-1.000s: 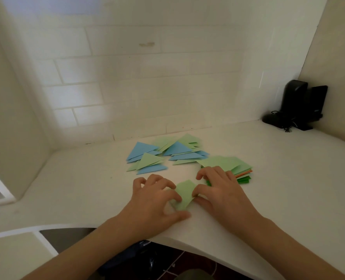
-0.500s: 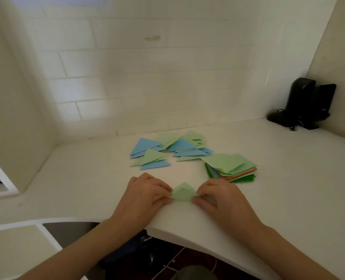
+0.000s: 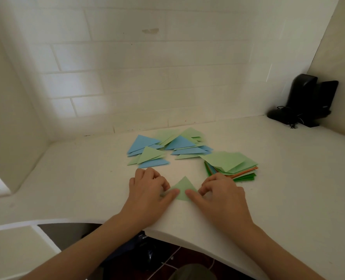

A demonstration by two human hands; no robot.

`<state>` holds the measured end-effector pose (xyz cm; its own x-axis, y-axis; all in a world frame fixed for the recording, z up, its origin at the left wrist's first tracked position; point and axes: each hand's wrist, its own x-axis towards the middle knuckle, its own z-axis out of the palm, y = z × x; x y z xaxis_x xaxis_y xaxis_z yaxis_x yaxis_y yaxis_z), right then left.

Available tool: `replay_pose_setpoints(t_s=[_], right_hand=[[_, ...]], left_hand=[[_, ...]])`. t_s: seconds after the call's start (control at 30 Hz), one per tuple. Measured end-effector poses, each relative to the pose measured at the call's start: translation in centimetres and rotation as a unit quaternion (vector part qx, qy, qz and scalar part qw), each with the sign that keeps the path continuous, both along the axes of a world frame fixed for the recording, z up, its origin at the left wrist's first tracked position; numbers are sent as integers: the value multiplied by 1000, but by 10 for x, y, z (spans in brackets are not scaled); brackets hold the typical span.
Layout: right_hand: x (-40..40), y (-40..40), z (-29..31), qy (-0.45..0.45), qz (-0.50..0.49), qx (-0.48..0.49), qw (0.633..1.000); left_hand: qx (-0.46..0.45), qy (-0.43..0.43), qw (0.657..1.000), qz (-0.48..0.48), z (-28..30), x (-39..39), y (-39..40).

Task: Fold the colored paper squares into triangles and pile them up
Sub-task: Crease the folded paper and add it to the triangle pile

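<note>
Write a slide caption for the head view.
Both hands press a green paper triangle flat on the counter.

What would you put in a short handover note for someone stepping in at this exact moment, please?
Left hand: pressing the left corner of the light green triangle flat on the counter, thumb on its near edge.
Right hand: pressing the right corner, thumb likewise on the near edge.
Done: this sheet is folded and lies flat between the hands; a loose spread of blue and green folded triangles lies behind, towards the wall.
Left: finish the crease, add this triangle to the others, then work through the stack of unfolded squares beside the right hand. The triangles are scattered rather than neatly piled, so they probably need tidying.
</note>
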<state>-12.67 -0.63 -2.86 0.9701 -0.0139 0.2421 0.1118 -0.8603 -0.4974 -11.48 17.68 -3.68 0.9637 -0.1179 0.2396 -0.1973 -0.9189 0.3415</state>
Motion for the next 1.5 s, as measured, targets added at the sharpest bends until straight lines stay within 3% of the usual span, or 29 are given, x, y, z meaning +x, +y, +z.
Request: replay_pose_setpoints(t_s=[0.17,0.37,0.7,0.87,1.1,1.2,1.33,1.5], right_hand=[[-1,3,-5,-8,-11,-30,999],[3,-5,0,34,25,5,999],[-1,-13,7,82,49,87,992],[-3,4,6,67,9,8,998],[-5,-17,6,75,62,90,991],[-8,-24,9,37,79,112,990],[4,-40,23,-125,12,141,982],[27,-52,22,-111,-40,56,991]], left_hand=[[39,-47,998,15,-7,2,-3],[-15,23,999,17,2,5,3],[-54,60,997,16,14,1,14],[-2,0,1000,-7,5,-1,-18],[-87,44,993,-59,14,7,0],[-40,27,997,-59,17,3,2],[54,42,997,-28,24,-3,-16],[98,108,989,-16,33,-1,-26]])
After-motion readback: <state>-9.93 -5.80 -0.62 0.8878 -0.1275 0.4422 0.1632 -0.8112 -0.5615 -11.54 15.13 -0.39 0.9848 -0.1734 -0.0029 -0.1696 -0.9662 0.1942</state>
